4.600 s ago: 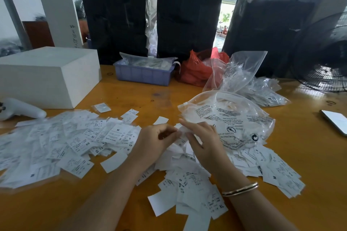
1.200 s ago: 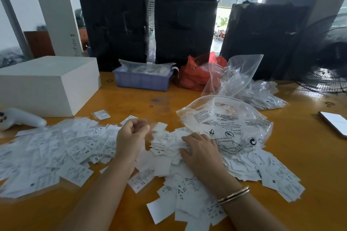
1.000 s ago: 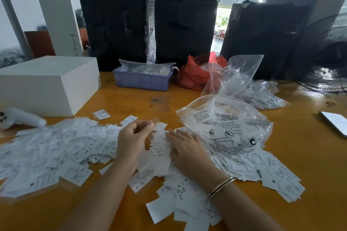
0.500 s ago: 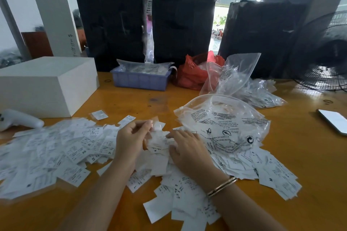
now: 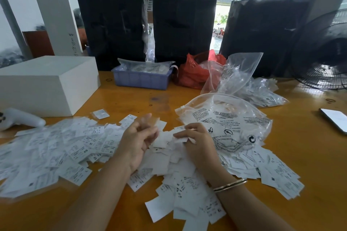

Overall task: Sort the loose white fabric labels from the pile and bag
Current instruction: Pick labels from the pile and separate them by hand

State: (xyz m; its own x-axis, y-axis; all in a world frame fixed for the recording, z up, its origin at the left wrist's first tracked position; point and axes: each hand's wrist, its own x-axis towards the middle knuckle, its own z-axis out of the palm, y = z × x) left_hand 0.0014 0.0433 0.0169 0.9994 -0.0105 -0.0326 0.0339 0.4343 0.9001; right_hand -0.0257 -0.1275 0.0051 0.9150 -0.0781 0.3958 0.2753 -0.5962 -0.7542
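Picking labels (image 5: 163, 157) w/ 2 hands beside clear bag (image 5: 225, 118): right hand (image 5: 199, 142) pinches 1 for sorting; left hand (image 5: 137, 140) blurred, loosely curled, grip unclear.

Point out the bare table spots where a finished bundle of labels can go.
Bare wood lies between the white box, blue tray and printed bag, and right of that bag toward the phone. The labels crowd the near side around both hands.
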